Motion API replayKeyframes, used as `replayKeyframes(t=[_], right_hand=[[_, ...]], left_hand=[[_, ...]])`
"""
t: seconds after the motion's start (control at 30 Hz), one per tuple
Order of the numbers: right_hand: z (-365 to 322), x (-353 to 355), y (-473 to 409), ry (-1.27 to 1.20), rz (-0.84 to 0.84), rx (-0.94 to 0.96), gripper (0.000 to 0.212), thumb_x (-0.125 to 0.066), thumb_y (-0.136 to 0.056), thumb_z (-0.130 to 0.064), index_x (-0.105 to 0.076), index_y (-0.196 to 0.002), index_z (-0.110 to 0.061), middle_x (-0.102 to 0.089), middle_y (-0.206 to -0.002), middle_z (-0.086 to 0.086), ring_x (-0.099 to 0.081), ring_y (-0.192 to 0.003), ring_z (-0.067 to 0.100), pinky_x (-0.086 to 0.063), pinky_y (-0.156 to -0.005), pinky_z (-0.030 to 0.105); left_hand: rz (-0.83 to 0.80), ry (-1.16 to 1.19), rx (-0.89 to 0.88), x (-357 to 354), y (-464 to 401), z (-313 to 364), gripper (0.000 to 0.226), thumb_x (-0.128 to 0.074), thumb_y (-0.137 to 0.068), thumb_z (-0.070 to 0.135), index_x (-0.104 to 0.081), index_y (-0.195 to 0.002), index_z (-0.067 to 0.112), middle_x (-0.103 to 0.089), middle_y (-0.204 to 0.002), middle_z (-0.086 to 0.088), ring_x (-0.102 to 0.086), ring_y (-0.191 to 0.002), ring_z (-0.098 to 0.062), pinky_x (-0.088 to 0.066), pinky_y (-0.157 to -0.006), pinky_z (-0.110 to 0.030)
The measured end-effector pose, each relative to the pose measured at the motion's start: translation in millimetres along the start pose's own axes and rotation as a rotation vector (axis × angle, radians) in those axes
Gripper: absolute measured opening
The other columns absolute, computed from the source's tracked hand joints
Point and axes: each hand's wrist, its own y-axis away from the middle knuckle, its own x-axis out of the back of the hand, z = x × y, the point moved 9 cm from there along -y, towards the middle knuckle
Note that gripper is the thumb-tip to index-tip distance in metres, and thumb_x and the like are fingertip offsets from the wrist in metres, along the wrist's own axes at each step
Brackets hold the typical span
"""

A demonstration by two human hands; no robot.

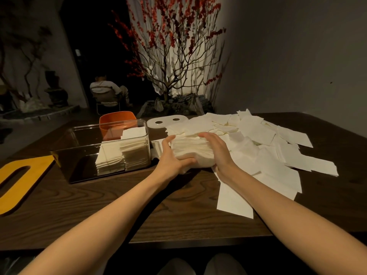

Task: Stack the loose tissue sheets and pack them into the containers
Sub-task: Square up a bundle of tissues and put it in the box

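Left hand and right hand, fingers curled, clamp a thick tissue stack on the wooden table, between the clear container, apparently part-filled, and loose sheets.

The yellow slotted lid runs off the left edge, the orange container is half hidden behind the clear container, the right hand covers the far side of the tissue stack, and both forearms leave the bottom edge
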Motion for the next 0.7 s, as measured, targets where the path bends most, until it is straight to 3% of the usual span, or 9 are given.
replayKeyframes(t=[0.13,0.23,0.33,0.43,0.53,0.63,0.7], right_hand=[[-6.6,-1.9,-2.5,-0.104,-0.029,0.026,0.021,-0.049,-0.095,-0.035,-0.066,-0.102,-0.025,-0.059,-0.111,0.001,-0.057,-0.108,0.021,-0.05,-0.091,0.039],[1.5,1.7,-3.5,0.017,-0.009,-0.059,0.029,-0.044,-0.098,-0.039,-0.064,-0.111,-0.022,-0.064,-0.109,0.003,-0.06,-0.096,0.018,-0.048,-0.07,0.027],[9.8,2.3,-2.4,0.031,-0.024,-0.148,0.032,-0.036,-0.101,-0.042,-0.062,-0.109,-0.026,-0.066,-0.107,0.002,-0.062,-0.089,0.014,-0.046,-0.066,0.025],[8.4,-2.7,-0.3,-0.015,-0.06,-0.144,0.03,-0.042,-0.096,-0.049,-0.062,-0.103,-0.028,-0.066,-0.105,0.0,-0.063,-0.096,0.016,-0.052,-0.079,0.032],[10.0,-11.5,-0.6,0.012,-0.086,-0.101,0.065,-0.055,-0.075,-0.065,-0.057,-0.127,-0.026,-0.055,-0.134,-0.002,-0.051,-0.124,0.018,-0.039,-0.108,0.044],[6.5,-8.1,-2.6,0.114,-0.034,-0.035,0.042,-0.05,-0.094,-0.046,-0.054,-0.13,-0.025,-0.05,-0.138,-0.004,-0.046,-0.126,0.017,-0.038,-0.109,0.042],[7.5,0.2,-5.6,0.119,0.017,-0.051,0.035,-0.049,-0.097,-0.038,-0.057,-0.127,-0.022,-0.056,-0.13,0.001,-0.052,-0.118,0.02,-0.046,-0.099,0.039]], left_hand=[[0.092,0.031,-0.073,10.7,-1.3,3.8,0.077,-0.078,-0.077,0.008,-0.03,-0.137,0.017,-0.045,-0.118,0.007,-0.048,-0.11,-0.008,-0.042,-0.093,-0.019],[0.069,0.038,-0.036,11.1,-1.6,-0.5,0.084,-0.08,-0.075,0.013,-0.026,-0.139,0.017,-0.045,-0.132,-0.004,-0.048,-0.12,-0.016,-0.044,-0.101,-0.029],[0.033,0.037,0.011,11.1,-3.8,-5.2,0.091,-0.081,-0.075,0.013,-0.019,-0.142,0.018,-0.043,-0.136,-0.006,-0.046,-0.123,-0.018,-0.041,-0.101,-0.027],[0.0,0.058,0.03,7.1,-6.6,-10.0,0.1,-0.081,-0.074,0.008,-0.011,-0.145,0.018,-0.039,-0.14,-0.007,-0.043,-0.128,-0.021,-0.038,-0.109,-0.033],[-0.065,0.069,0.06,-0.7,-9.3,-17.3,0.113,-0.081,-0.073,0.008,0.001,-0.149,0.022,-0.027,-0.15,-0.006,-0.032,-0.137,-0.023,-0.028,-0.116,-0.042],[-0.102,0.078,0.042,0.9,-11.5,-15.2,0.112,-0.079,-0.076,0.006,0.003,-0.15,0.025,-0.028,-0.149,-0.002,-0.031,-0.138,-0.022,-0.026,-0.117,-0.038],[-0.102,0.032,-0.062,5.6,-10.0,-2.8,0.104,-0.076,-0.079,0.005,-0.001,-0.149,0.025,-0.039,-0.131,0.008,-0.044,-0.123,-0.01,-0.038,-0.104,-0.018]])
